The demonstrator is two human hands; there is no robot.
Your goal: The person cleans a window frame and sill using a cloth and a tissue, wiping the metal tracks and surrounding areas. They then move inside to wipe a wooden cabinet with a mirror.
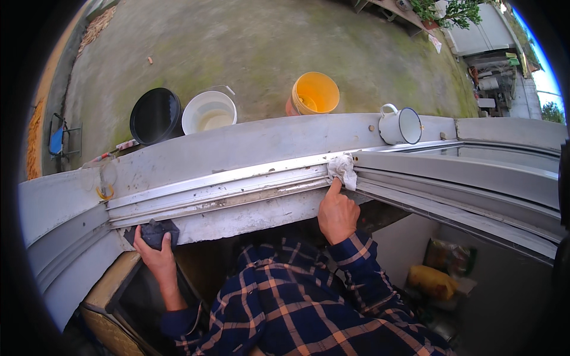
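Note:
My left hand (156, 256) holds a crumpled dark cloth (153, 233) at the left end of the window sill's inner edge. With its index finger extended, my right hand (339, 211) presses a crumpled white cloth or tissue (342, 171) into the metal sliding-window track (222, 188). That white piece lies against the end of the light-framed window sash (463, 171), which covers the right part of the track. Dark dirt specks mark the bare track to the left. A white enamel mug (392, 127) with a dark rim lies tilted on the outer sill (267, 139), beyond the track.
Outside, below the sill, stand a black bucket (155, 116), a white bucket (209, 112) holding some liquid and a yellow bucket (316, 93) on a concrete yard. A blue folding chair (57, 141) is at far left. Inside, a wooden-edged cabinet (111, 285) stands below my left hand.

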